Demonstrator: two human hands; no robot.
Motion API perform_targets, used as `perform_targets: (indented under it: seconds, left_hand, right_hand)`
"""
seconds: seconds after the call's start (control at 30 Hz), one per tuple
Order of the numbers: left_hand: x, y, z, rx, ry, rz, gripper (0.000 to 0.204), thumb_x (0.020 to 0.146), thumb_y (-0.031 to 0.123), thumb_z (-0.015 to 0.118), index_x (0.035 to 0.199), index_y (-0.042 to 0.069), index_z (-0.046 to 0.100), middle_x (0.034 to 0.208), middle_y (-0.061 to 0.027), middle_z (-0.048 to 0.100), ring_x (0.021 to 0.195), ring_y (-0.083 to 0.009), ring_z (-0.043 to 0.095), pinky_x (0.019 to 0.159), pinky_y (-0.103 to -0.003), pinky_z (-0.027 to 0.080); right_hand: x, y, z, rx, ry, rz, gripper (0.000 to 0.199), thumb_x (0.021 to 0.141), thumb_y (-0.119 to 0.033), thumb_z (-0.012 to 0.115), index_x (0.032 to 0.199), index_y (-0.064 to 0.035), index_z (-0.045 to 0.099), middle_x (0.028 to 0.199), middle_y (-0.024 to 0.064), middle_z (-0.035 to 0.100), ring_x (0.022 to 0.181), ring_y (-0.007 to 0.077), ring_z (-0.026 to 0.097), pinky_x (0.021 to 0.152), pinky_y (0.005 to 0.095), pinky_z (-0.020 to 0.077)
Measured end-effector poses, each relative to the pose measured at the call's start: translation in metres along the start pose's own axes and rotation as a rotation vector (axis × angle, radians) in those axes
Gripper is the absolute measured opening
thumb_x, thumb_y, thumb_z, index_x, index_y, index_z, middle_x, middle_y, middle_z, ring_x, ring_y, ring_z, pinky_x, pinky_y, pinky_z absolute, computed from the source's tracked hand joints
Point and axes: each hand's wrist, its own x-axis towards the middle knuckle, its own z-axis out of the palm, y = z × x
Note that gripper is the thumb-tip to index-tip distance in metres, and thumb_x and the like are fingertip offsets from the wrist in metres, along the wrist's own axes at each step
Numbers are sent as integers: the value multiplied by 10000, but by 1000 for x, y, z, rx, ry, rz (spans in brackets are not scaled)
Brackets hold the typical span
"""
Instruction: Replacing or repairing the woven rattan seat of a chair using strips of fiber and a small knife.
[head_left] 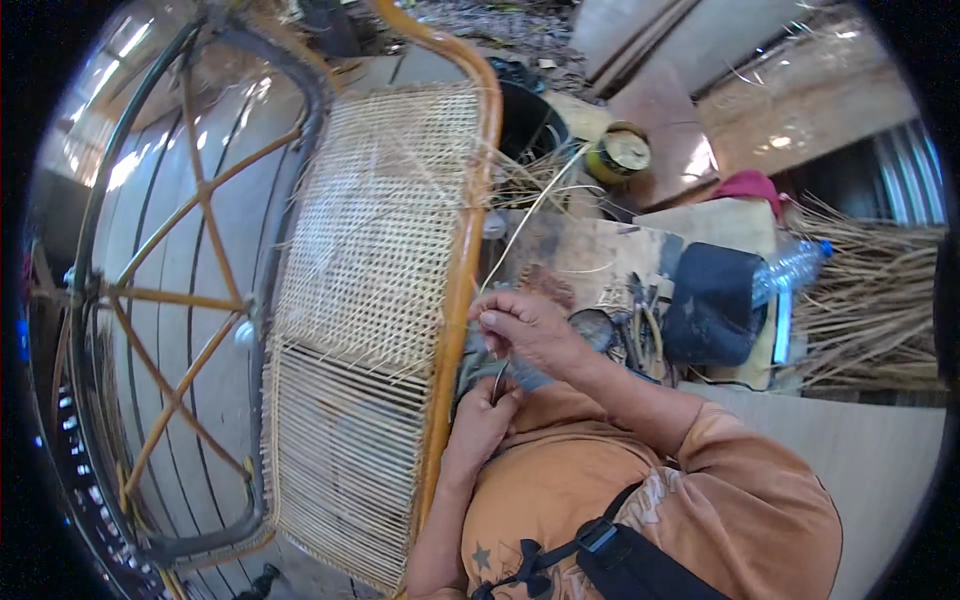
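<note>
My right hand (pixel 530 328) is closed in a pinch, thumb against fingers. A pale cane strand (pixel 535 213) runs from these fingertips up and away to the right. Just below, my left hand (pixel 485 422) is closed around a small thin metal tool (pixel 499 382), its tip pointing up; whether it is a knife or an awl I cannot tell. Left of both hands stands a rattan chair frame with a woven cane panel (pixel 375 215). Its upper part has an open lattice weave, with loose strand ends at the edges. The lower part (pixel 345 465) shows only parallel crosswise strands.
A low wooden board (pixel 600 250) holds hand tools (pixel 645 325) and a dark container (pixel 712 303). Nearby are a clear plastic bottle (pixel 790 272), a yellow-green can (pixel 618 155) and a dark bucket (pixel 528 125). Bundled cane strips (pixel 870 300) lie at the far right.
</note>
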Motion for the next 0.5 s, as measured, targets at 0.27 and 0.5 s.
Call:
perform_targets:
  seconds: [0.27,0.5]
  left_hand:
    - [2,6,10,-61,-12,-2,277,867,170,573,1079,-3,530,778,-6,560,511,-42,448,456,-188,381]
    - [7,8,10,-130,-52,11,206,882,129,542,1046,5,524,777,-18,582,496,-46,449,443,-190,377]
  right_hand:
    - [-92,-29,-143,-324,545,29,132,909,-139,498,909,-17,550,744,25,568,608,113,601,537,230,488]
    - [-170,84,-216,-525,809,374,179,842,-167,539,859,-5,613,689,95,616,593,195,624,507,317,491]
